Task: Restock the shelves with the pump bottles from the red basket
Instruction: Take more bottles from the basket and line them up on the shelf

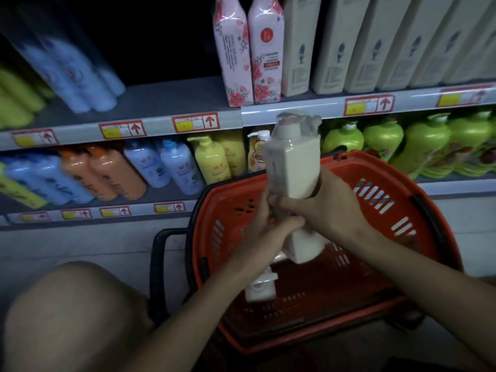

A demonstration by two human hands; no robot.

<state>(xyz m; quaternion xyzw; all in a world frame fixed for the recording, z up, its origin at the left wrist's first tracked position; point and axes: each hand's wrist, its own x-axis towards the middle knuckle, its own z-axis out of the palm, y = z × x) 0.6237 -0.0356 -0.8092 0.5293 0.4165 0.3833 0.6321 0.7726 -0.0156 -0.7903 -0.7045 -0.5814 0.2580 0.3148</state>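
Gripping a cream pump bottle [291,167] above the red basket [418,210], both hands met at the lower half of its body. The right hand [322,208] wrapped the body from the right side, fingers curled across the front. The left hand [264,224] closed on it from the left and below, thumb over the front; motion blur hid the exact finger positions.

The bottle's long axis ran nearly upright, pump head uppermost and leaning slightly away from the person toward the shelves. A clear wrap appeared to cover the pump head. The base sat just above the basket interior, not touching it.

A second pale bottle [260,287] lay in the basket, down and to the left of the hands, nearer the left hand. Its orientation could not be determined.

The upper shelf [171,103] held a bare stretch directly up and left of the held bottle, between blue bottles [80,76] and pink floral bottles [249,57]. A row of cream cartons [375,44] stood to the right of these. The lower shelf [166,202] carried blue, orange, yellow and green bottles.

Judgement: the bottle required a lift up and forward, axis kept upright, to reach the shelf
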